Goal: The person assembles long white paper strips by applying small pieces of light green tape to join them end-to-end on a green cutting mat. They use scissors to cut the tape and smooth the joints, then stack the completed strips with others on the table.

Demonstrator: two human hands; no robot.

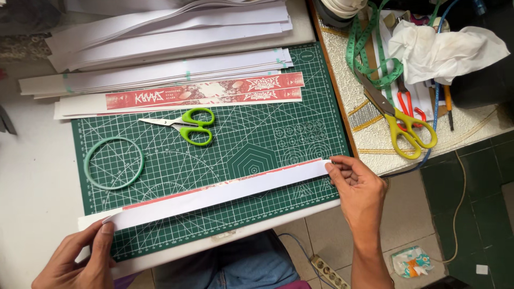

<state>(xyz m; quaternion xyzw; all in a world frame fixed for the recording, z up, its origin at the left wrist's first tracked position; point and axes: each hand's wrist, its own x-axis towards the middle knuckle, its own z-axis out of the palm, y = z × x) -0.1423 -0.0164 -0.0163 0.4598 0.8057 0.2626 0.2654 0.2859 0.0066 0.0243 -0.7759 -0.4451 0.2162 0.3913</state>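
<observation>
Both hands are pinching the long paper strip [214,195] laid across the cutting mat [251,144], left hand [80,262] and right hand [358,190] at opposite ends. Looks thin and floppy, best held by the ends. Green scissors [187,126] sit above it.

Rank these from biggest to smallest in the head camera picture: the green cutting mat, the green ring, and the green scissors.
1. Green cutting mat, by far the biggest.
2. Green ring and green scissors look about alike: the scissors are a bit longer, the ring taller and rounder, so I won't rank them.
</observation>
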